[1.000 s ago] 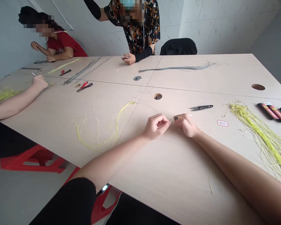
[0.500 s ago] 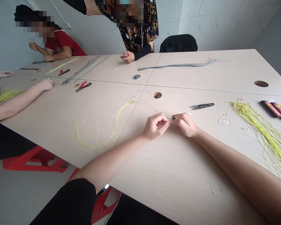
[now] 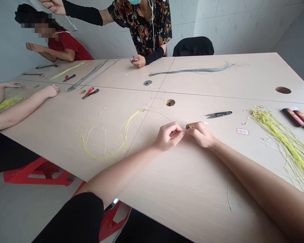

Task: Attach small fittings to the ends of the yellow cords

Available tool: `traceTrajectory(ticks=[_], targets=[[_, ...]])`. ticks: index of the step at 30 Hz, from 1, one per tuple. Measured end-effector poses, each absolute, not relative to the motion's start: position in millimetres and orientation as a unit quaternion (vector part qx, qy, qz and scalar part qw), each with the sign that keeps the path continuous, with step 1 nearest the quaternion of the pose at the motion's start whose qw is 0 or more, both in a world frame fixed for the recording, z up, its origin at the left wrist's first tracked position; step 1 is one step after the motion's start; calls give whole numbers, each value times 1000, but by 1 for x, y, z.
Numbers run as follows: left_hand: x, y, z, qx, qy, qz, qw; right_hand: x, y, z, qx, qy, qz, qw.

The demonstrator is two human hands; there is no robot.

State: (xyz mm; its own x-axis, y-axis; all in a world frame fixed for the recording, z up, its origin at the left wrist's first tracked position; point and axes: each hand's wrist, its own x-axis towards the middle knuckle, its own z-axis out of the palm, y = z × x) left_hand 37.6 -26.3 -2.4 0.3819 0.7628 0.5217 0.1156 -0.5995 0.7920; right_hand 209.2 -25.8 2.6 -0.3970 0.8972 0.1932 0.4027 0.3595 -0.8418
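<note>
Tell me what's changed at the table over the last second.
A standing co-worker's raised hand has come into view at the upper left, arm swung outward. A seated co-worker's second hand has appeared at the left edge. The person's left hand and right hand stay together, with the right fingers still pinching a small yellow-and-black piece. The snips and yellow cords stay put.
</note>
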Motion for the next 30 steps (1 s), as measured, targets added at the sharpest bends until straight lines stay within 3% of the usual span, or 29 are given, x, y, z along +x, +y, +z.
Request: traceTrajectory(ticks=[30], targets=[[37,-26,-3,759,301,470,335,209,-24,2,-429,-768,343,330]])
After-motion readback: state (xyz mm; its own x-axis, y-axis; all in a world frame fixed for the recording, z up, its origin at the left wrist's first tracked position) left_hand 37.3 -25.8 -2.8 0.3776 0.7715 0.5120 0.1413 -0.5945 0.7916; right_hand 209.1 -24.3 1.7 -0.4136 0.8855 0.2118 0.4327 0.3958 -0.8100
